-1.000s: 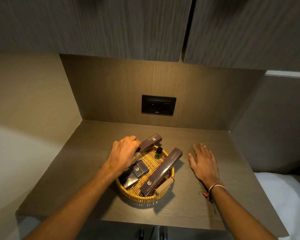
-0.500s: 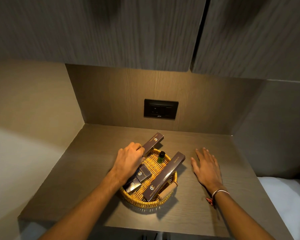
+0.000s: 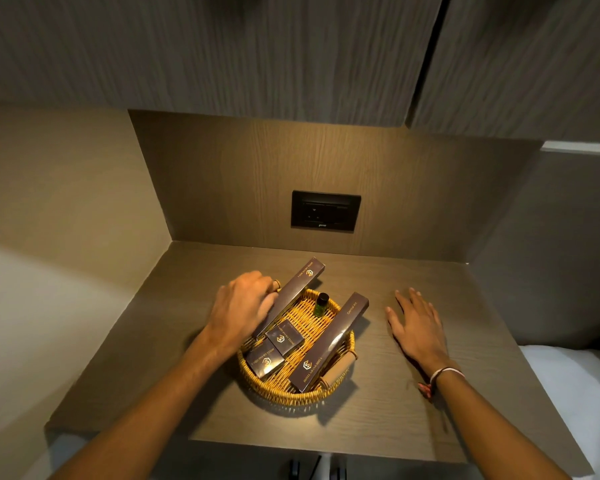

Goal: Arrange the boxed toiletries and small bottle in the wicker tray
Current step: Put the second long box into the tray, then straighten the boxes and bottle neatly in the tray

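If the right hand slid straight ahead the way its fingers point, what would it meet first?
The right hand lies flat on the shelf, fingers aimed at the back panel. That path looks free; it passes right of the wicker tray, though depth is uncertain.

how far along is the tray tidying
Nearly done. The small bottle, two small boxes and the right long box already sit in the wicker tray. The left hand is at the left long box, which overhangs the rim. The right hand rests on the shelf.
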Demonstrator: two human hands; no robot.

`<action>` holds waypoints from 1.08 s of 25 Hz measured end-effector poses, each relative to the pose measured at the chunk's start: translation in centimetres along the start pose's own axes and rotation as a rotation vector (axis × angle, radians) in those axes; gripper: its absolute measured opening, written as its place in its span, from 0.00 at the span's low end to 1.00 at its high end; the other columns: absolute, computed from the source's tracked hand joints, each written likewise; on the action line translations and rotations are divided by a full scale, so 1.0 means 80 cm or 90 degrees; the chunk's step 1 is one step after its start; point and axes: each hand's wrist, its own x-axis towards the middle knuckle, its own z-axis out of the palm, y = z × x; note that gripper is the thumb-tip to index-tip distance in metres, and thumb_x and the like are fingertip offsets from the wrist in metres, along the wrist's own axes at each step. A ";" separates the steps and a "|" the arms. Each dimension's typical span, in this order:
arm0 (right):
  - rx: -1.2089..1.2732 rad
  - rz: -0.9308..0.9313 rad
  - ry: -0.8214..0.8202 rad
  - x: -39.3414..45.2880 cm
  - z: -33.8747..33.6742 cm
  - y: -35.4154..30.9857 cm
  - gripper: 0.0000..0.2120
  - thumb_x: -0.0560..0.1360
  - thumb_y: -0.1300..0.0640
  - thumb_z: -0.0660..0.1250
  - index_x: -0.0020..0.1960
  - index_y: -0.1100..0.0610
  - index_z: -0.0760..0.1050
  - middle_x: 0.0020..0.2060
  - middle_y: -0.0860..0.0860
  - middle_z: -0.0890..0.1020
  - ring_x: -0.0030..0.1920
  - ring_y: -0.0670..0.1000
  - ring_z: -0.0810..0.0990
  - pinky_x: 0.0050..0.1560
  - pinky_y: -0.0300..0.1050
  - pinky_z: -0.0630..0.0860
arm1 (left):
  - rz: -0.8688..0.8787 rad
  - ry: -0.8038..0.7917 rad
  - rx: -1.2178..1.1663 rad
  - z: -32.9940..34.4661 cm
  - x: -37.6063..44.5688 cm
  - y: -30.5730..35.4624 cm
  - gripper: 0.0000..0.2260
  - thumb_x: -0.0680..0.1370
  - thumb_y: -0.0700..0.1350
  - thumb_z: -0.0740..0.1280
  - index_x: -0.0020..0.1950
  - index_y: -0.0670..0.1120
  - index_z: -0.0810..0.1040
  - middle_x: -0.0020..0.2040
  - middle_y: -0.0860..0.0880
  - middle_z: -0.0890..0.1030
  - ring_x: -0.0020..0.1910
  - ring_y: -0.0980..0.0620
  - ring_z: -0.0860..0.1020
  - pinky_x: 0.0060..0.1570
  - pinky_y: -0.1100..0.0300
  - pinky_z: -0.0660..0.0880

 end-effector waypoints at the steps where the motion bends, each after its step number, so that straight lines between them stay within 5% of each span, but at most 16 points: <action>1: 0.065 0.015 0.002 -0.003 -0.008 -0.008 0.24 0.83 0.43 0.57 0.74 0.54 0.68 0.75 0.57 0.69 0.76 0.58 0.66 0.74 0.56 0.63 | -0.011 0.010 -0.034 -0.005 0.004 -0.009 0.09 0.78 0.49 0.68 0.55 0.47 0.78 0.50 0.47 0.79 0.47 0.51 0.78 0.45 0.55 0.80; 3: 0.286 0.028 0.074 -0.021 -0.023 -0.036 0.19 0.81 0.40 0.58 0.63 0.50 0.75 0.61 0.50 0.77 0.63 0.53 0.76 0.58 0.50 0.74 | -0.039 -0.020 -0.082 -0.014 0.014 -0.025 0.13 0.78 0.49 0.68 0.62 0.48 0.76 0.54 0.47 0.76 0.51 0.51 0.76 0.48 0.53 0.79; 5: 0.383 -0.082 0.135 -0.054 -0.039 -0.075 0.14 0.80 0.37 0.58 0.53 0.46 0.75 0.51 0.44 0.76 0.53 0.43 0.77 0.48 0.43 0.74 | -0.062 -0.086 -0.107 -0.019 0.027 -0.033 0.17 0.80 0.48 0.66 0.68 0.51 0.73 0.56 0.47 0.75 0.53 0.51 0.75 0.52 0.52 0.77; 8: 0.311 -0.370 0.083 -0.103 -0.034 -0.111 0.18 0.75 0.36 0.64 0.50 0.52 0.75 0.50 0.47 0.76 0.51 0.45 0.75 0.48 0.37 0.74 | -0.053 -0.198 -0.161 -0.021 0.039 -0.033 0.17 0.81 0.47 0.64 0.70 0.52 0.72 0.59 0.45 0.77 0.55 0.53 0.74 0.54 0.55 0.73; 11: 0.196 -0.516 0.054 -0.131 -0.009 -0.123 0.22 0.71 0.35 0.69 0.47 0.55 0.77 0.48 0.50 0.78 0.48 0.47 0.74 0.47 0.39 0.74 | -0.046 -0.259 -0.216 -0.018 0.041 -0.033 0.16 0.80 0.42 0.65 0.68 0.49 0.75 0.65 0.45 0.79 0.62 0.51 0.75 0.63 0.50 0.74; 22: 0.179 -0.486 0.033 -0.136 0.004 -0.110 0.10 0.79 0.50 0.66 0.50 0.57 0.80 0.49 0.50 0.81 0.48 0.49 0.77 0.50 0.45 0.75 | -0.054 -0.246 -0.236 -0.019 0.036 -0.033 0.15 0.79 0.41 0.67 0.67 0.47 0.76 0.65 0.46 0.80 0.64 0.50 0.76 0.65 0.48 0.74; 27: 0.250 -0.416 0.011 -0.101 -0.010 -0.089 0.05 0.76 0.56 0.65 0.50 0.54 0.77 0.56 0.49 0.79 0.59 0.46 0.76 0.70 0.37 0.67 | -0.090 -0.192 -0.227 -0.024 0.015 -0.038 0.16 0.76 0.45 0.72 0.63 0.48 0.79 0.55 0.49 0.84 0.52 0.57 0.80 0.54 0.57 0.79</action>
